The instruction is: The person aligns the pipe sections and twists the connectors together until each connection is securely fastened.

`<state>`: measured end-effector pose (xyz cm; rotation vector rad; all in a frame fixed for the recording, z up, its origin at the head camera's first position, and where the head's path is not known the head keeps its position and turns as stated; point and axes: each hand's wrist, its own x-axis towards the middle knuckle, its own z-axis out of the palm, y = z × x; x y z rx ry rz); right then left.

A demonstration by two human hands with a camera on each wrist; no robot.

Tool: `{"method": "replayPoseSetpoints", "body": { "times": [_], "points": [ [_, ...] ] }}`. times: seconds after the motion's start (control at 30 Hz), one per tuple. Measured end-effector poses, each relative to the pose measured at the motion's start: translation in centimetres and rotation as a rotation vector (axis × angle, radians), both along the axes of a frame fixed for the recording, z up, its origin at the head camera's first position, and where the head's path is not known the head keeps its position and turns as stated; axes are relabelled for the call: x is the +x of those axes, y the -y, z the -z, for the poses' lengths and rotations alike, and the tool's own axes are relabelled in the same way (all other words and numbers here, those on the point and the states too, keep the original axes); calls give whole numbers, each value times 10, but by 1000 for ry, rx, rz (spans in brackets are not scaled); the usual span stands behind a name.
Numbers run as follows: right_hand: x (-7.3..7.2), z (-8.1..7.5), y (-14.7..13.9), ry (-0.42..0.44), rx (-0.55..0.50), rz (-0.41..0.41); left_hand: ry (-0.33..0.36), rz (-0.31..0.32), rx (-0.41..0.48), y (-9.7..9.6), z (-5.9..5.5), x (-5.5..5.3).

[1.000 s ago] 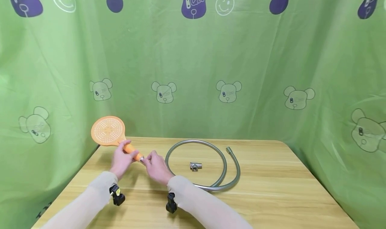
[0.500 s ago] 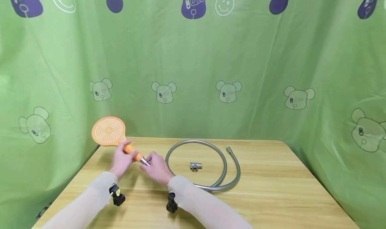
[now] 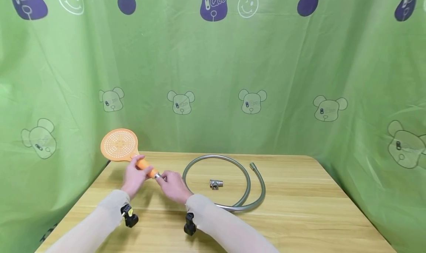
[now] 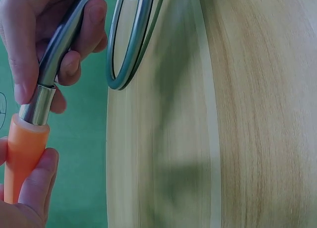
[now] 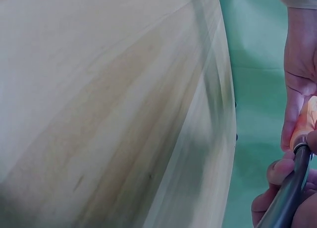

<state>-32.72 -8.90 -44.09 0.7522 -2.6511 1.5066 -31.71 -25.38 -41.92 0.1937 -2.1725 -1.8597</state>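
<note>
My left hand [image 3: 133, 177] grips the orange handle of a shower head [image 3: 119, 145], its round perforated face raised at the upper left, over the table's left side. At the handle's lower end, my right hand [image 3: 173, 186] pinches the end of a grey shower hose [image 4: 59, 54]. In the left wrist view, the hose's silver connector [image 4: 38, 106] meets the orange handle end, in line with it. How far the connector is screwed on is hidden. The right wrist view shows the dark hose [image 5: 287, 188] running between the right fingers, with the orange handle beyond.
The hose lies in a large loop on the wooden table [image 3: 299, 208], its free end [image 3: 252, 166] at the right. Inside the loop sits a small metal tee fitting [image 3: 215, 184]. A green printed curtain [image 3: 213, 60] encloses the table's back and sides.
Half a second ago the right fingers had shifted off the connector, showing more of it; now thumb and fingers are back on it. The left hand and shower head have hardly moved.
</note>
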Motion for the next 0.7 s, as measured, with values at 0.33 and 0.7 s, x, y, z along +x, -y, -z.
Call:
{"method": "replayPoseSetpoints", "body": {
  "times": [0.33,0.7],
  "points": [
    [-3,1,0,-14,-10,-10,-30,-12,-5,-2,-3,1],
    [-4,3,1,-42,44,-6,-37,-18,-6,2,3,-2]
  ]
}}
